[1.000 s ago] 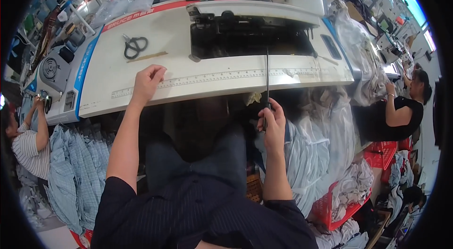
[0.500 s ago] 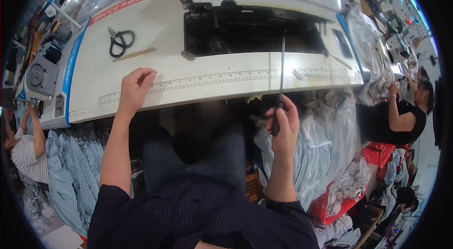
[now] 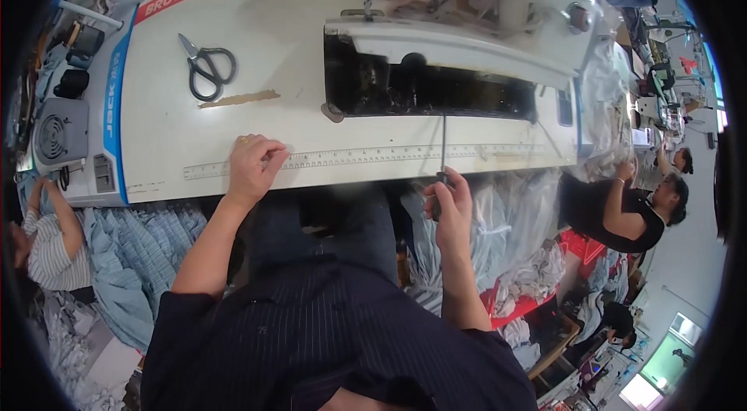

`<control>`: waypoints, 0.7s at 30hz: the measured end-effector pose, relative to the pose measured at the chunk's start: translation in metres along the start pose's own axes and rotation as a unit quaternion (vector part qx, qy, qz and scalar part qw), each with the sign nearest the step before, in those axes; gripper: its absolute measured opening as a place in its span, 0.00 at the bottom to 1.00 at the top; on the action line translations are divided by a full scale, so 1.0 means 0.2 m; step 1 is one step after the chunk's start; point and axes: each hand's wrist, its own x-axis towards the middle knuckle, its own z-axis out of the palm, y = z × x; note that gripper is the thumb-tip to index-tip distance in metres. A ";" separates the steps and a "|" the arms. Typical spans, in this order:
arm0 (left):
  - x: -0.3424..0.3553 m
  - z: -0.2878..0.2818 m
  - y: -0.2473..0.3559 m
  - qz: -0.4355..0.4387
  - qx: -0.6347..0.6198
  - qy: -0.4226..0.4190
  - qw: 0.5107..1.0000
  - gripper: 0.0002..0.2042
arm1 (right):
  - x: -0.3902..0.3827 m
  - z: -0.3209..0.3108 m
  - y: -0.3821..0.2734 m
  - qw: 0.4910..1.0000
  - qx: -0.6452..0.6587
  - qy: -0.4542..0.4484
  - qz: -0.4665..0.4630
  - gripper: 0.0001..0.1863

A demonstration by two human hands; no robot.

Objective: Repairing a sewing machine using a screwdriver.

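My right hand [image 3: 454, 212] is closed around the dark handle of a screwdriver at the table's front edge. The screwdriver's long thin shaft [image 3: 444, 140] points away from me toward the opening [image 3: 467, 92] in the sewing table [image 3: 257, 127]; its tip is lost against the dark. Behind that opening, the white sewing machine [image 3: 467, 49] lies tipped back. To the left, my left hand [image 3: 257, 168] rests by the table edge over the printed ruler strip [image 3: 366, 154]. Its fingers are curled in toward the thumb, and anything between them is hidden.
Black-handled scissors [image 3: 208, 72] and a brown strip [image 3: 240, 99] lie on the left of the table. Pale blue garments [image 3: 140, 247] hang at the left; plastic-wrapped cloth [image 3: 490, 212] hangs at the right. Co-workers sit at both sides, one in black [image 3: 615, 212].
The view has shifted, bringing more of the tipped machine into sight. My right hand and the screwdriver have moved left, and the shaft shows shorter. My left hand has shifted slightly right.
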 end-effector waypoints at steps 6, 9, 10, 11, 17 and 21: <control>0.05 -0.03 0.06 -0.018 0.023 -0.040 0.999 0.06 | -0.04 -0.01 -0.17 0.999 -0.045 -0.016 0.026 0.22; 0.07 -0.05 0.08 -0.057 0.038 -0.086 0.994 0.07 | -0.05 -0.06 -0.23 0.997 -0.049 -0.022 0.059 0.21; 0.08 -0.05 0.09 -0.085 0.019 -0.098 0.991 0.07 | -0.06 -0.07 -0.25 0.997 -0.058 -0.023 0.045 0.21; 0.08 -0.06 0.10 -0.113 0.000 -0.109 0.988 0.08 | -0.07 -0.08 -0.27 0.997 -0.067 -0.025 0.031 0.21; 0.07 -0.05 0.24 -0.152 -0.014 -0.120 0.981 0.09 | -0.04 -0.20 -0.28 0.996 -0.074 -0.035 0.034 0.19; 0.10 -0.06 0.28 -0.171 -0.020 -0.122 0.977 0.08 | -0.02 -0.29 -0.27 0.994 -0.069 -0.056 0.067 0.20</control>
